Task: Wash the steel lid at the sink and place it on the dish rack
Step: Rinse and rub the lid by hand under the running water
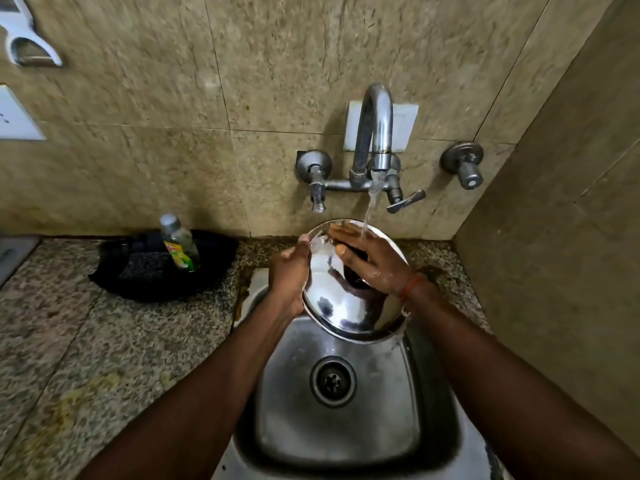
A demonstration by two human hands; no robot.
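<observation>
A round shiny steel lid (337,303) is tilted up over the steel sink (346,427), under the running tap (375,133). My left hand (289,275) grips its left rim. Flat on the lid's inner face lies my right hand (370,258), fingers spread, with the water stream falling onto it. No dish rack is in view.
A black tray (145,282) with a dish soap bottle (180,244) stands on the granite counter (86,358) to the left. Tap valves (464,164) stick out of the tiled wall. A side wall (571,237) closes the right.
</observation>
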